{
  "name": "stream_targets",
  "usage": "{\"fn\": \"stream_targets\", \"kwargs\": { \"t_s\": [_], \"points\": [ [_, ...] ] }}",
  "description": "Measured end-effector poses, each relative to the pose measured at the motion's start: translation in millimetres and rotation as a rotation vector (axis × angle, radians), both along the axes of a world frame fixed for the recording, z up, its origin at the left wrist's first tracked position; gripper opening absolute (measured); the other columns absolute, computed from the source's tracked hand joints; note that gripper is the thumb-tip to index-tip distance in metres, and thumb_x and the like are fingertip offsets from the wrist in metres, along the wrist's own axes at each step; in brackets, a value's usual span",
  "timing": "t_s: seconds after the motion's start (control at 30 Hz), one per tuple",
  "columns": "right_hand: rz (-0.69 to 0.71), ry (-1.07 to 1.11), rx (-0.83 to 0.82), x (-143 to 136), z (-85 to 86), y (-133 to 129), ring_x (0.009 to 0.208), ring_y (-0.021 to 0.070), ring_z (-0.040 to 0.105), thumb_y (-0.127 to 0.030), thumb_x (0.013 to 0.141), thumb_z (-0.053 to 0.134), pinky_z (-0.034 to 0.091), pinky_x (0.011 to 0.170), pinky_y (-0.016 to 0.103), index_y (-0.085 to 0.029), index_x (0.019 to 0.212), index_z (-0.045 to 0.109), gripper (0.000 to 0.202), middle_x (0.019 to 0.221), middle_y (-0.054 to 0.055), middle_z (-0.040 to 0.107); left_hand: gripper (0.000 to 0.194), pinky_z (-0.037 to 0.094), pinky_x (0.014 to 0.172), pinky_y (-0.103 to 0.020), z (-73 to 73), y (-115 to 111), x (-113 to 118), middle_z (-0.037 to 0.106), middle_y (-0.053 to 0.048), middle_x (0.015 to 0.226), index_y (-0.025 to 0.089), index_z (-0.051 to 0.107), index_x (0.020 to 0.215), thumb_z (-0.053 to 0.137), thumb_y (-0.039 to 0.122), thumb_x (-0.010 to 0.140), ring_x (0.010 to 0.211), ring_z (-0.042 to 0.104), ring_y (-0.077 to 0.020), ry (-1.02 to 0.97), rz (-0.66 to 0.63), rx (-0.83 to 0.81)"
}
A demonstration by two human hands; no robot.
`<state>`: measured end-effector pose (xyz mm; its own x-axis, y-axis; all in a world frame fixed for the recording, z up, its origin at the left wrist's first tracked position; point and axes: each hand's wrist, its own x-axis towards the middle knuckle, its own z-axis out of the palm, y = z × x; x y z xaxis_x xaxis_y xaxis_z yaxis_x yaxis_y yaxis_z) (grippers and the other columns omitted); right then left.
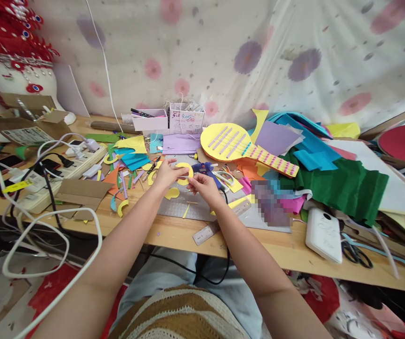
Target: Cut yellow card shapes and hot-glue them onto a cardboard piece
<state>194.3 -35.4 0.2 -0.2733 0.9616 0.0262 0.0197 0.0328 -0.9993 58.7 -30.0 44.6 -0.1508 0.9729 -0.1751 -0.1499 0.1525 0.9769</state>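
Observation:
Above the grey cutting mat (174, 208), a yellow paper ring (189, 173) is held up between both hands. My left hand (167, 175) has its fingers closed on the ring's left side. The fingertips of my right hand (202, 184) pinch its lower right edge. A blue glue gun (202, 167) lies just behind my right hand. On the mat below are a yellow paper piece (172, 193) and a thin yellow sliver (186, 210). Behind to the right rests a yellow paper lute (227, 141) with purple strips and strings.
A power strip (57, 176) with looping white cables (98, 235) is at the left. Paper scraps (135, 160) surround the mat. A metal ruler (206, 233) lies near the front edge. At the right are green paper (347, 188), a white power bank (324, 235) and black scissors (357, 255).

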Motion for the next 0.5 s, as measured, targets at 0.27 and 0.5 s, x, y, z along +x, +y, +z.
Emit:
{"fn": "stream_targets", "kwargs": {
  "t_s": [0.27, 0.5],
  "points": [
    [-0.072, 0.034, 0.107, 1.0, -4.0, 2.6, 0.045, 0.0062, 0.041, -0.056, 0.076, 0.049, 0.035, 0.044, 0.020, -0.019, 0.068, 0.048, 0.038, 0.056, -0.004, 0.048, 0.047, 0.054, 0.071, -0.032, -1.3, 0.5, -1.0, 0.063, 0.001, 0.066, 0.017, 0.036, 0.091, 0.069, 0.002, 0.061, 0.051, 0.063, -0.0117, -0.163, 0.124, 0.005],
    [-0.174, -0.109, 0.147, 3.2, -6.0, 3.5, 0.038, 0.0062, 0.033, -0.059, 0.080, 0.040, 0.028, 0.040, 0.021, -0.019, 0.054, 0.040, 0.048, 0.045, -0.004, 0.039, 0.044, 0.054, 0.070, -0.031, -6.1, -0.5, -2.9, 0.064, 0.000, 0.070, 0.017, 0.038, 0.089, 0.070, 0.004, 0.061, 0.053, 0.064, -0.0118, -0.199, 0.137, 0.030]
  ]
}}
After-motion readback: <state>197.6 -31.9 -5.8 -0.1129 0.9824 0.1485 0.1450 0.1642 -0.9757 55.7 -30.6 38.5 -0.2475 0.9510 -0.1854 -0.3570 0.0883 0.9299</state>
